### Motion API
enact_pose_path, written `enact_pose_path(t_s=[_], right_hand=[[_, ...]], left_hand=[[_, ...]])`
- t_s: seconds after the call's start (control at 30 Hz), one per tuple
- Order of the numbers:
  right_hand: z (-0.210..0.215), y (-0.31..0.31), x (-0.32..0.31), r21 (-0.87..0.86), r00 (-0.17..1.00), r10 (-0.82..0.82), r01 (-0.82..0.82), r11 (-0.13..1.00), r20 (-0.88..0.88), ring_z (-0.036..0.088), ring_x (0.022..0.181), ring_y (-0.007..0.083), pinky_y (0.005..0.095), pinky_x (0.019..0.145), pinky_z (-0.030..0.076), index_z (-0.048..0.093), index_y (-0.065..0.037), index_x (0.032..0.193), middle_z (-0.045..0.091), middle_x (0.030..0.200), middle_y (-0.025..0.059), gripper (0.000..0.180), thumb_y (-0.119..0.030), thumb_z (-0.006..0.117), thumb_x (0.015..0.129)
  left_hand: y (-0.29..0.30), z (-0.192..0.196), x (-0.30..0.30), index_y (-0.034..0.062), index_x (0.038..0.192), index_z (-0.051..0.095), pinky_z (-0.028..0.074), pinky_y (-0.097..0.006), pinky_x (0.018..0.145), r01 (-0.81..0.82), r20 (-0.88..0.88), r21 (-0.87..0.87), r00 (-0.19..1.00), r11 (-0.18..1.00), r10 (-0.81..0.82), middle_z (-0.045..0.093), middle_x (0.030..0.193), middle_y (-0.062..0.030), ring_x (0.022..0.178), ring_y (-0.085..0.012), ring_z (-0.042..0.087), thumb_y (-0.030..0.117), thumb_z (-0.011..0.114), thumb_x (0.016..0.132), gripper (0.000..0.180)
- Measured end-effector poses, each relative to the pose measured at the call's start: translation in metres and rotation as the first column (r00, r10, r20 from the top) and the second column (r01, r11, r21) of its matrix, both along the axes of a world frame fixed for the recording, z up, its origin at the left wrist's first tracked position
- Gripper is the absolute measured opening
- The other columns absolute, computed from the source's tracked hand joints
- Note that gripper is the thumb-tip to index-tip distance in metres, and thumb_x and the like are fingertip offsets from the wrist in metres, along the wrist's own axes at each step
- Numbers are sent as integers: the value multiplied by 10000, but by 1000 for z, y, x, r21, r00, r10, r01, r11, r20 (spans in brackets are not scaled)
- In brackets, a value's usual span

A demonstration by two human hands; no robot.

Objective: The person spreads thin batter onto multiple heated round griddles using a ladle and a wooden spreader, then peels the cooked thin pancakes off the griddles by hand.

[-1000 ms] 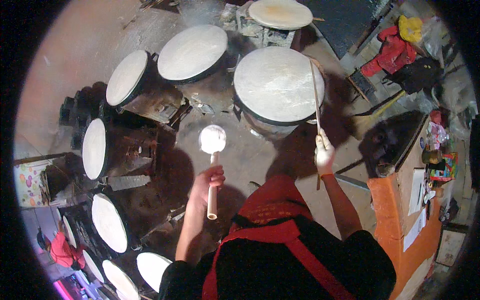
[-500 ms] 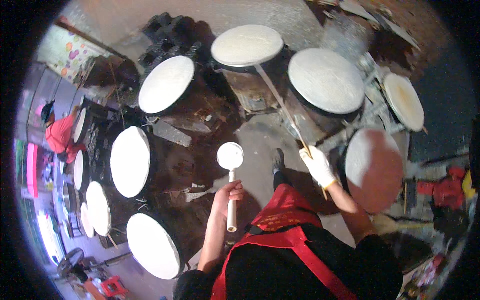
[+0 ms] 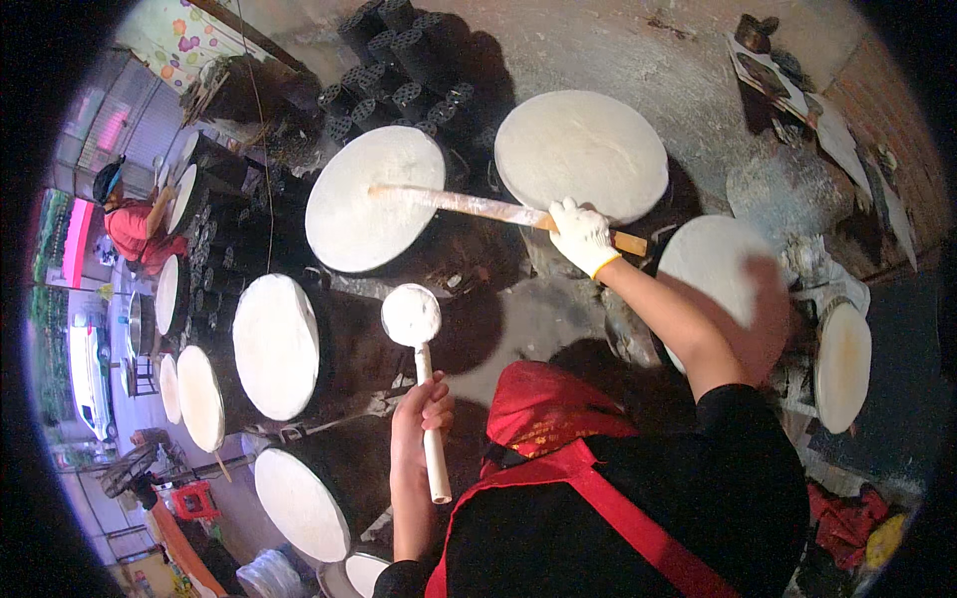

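Observation:
My left hand (image 3: pixel 424 407) is closed around the pale, tube-like handle of a ladle (image 3: pixel 412 315). Thick white batter fills the ladle's round bowl, which is held over the floor in front of me. Reaching forward, my right hand (image 3: pixel 582 237), in a white glove, grips a long flat wooden spatula (image 3: pixel 478 205) coated with white. The spatula's far end lies over the middle of a thin white round sheet (image 3: pixel 344 234) on a drum-like stove. Another white round (image 3: pixel 581 149) sits just beyond my gloved hand. A third one (image 3: pixel 713 264) stands to its right, partly shadowed.
More white rounds (image 3: pixel 276 346) curve along my left side, and a yellowish one (image 3: pixel 843 366) stands far right. Black coal cylinders (image 3: pixel 411 60) are stacked behind the stoves. At far left a person in red (image 3: pixel 135 229) stands by other stoves. A fan (image 3: pixel 135 468) is lower left.
My right hand has swung forward and left, carrying the spatula from the far middle round onto the round left of it. The view has shifted. My left hand still holds the ladle upright.

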State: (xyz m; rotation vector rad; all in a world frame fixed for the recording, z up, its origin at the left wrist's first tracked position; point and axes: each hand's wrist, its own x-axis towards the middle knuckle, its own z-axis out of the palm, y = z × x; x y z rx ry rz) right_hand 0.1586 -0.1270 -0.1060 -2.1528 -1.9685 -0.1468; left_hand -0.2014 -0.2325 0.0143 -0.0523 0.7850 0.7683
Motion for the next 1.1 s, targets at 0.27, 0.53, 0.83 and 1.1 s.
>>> enact_pose_path(t_s=[0.27,0.53,0.83,1.1], right_hand=[[-7,39,48,15,999,42,-43,999,11,620,627,249,393,540,496,585,-111,801,579,780,100,153,-262,561,801],[116,73,208,141,736,-320,488,861,-596,631,667,185,340,622,481,703,-60,826,680,757,113,166,-216,670,778],[242,-220,386,261,239,133,947,185,-962,452,589,33,158,473,332,615,-61,1040,561,787,-53,234,-233,609,882],[167,-497,434,21,93,376,982,-190,-922,425,436,107,234,401,381,525,-145,789,458,562,-37,147,-205,636,865]], left_hand=[[107,5,44,-55,1119,436,297,-141,378,104,-81,44,992,994,-100,384,738,-22,545,-51,353,71,466,928,231],[209,7,107,-38,1116,422,279,-150,381,374,-69,97,927,922,-369,386,736,-12,541,-54,333,59,458,921,221],[257,-5,194,-49,1131,440,296,-144,381,537,76,118,834,835,-547,402,732,-5,538,-46,352,63,465,922,238],[252,-10,229,-29,1095,417,340,-213,447,389,66,32,918,921,-390,393,732,-37,547,-87,368,119,341,974,205]])
